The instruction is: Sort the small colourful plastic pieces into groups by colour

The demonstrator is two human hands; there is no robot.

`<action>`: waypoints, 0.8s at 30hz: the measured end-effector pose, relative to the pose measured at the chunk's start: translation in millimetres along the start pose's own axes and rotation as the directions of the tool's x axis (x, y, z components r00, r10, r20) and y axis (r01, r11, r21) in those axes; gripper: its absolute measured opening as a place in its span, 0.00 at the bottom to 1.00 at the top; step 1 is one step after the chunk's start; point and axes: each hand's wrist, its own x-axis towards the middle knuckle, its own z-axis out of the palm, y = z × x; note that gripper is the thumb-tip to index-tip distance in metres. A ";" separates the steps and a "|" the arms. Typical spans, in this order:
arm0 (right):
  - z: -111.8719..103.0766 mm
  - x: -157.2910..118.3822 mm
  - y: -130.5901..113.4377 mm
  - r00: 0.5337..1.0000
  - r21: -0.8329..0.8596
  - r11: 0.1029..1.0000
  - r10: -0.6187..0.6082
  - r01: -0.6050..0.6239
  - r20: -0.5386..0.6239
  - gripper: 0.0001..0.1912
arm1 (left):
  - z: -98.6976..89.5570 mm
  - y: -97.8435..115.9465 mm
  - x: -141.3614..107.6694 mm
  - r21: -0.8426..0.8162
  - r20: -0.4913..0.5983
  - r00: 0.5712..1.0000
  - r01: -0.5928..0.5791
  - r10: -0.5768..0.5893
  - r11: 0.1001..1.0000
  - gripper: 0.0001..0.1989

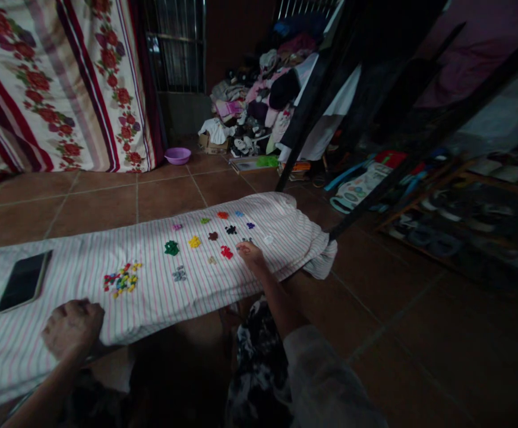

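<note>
My right hand point(250, 257) reaches over the striped cloth point(147, 315), thumb and fingers pinched together. Whatever lies between its fingertips is too small to make out. Just left of these fingers is a pile of red pieces point(226, 252); a few dark grey pieces point(247, 240) lie right behind them. Palm down on the cloth's near edge, my left hand point(72, 327) rests with its fingers curled in. Nearest to it is a loose mix of coloured pieces point(123, 279). Farther along are separate piles: green point(171, 248), yellow point(194, 241), brown point(213, 236), black point(231, 229) and light grey point(179, 273).
A phone point(25, 282) lies at the cloth's left end. A small whitish item point(268, 239) sits right of my right hand. Dark slanted poles point(306, 125) stand beyond the right end. On the tiled floor are a purple basin point(177, 156), heaped clothes point(259, 101) and a shoe rack point(446, 232).
</note>
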 end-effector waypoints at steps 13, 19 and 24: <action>-7.3 6.1 13.0 0.966 -0.313 0.949 -0.059 -0.024 -0.253 0.10 | -3.8 3.0 2.4 -0.021 0.073 0.996 0.050 -0.048 0.999 0.26; -14.4 1.4 15.0 0.964 -0.390 0.910 0.037 -0.143 -0.265 0.12 | -4.8 5.2 0.9 -0.034 0.052 0.997 0.056 -0.055 0.998 0.27; -13.5 2.8 14.8 0.960 -0.430 0.884 0.069 -0.184 -0.271 0.14 | -6.2 5.1 -0.1 -0.006 0.052 0.998 0.043 -0.043 0.999 0.30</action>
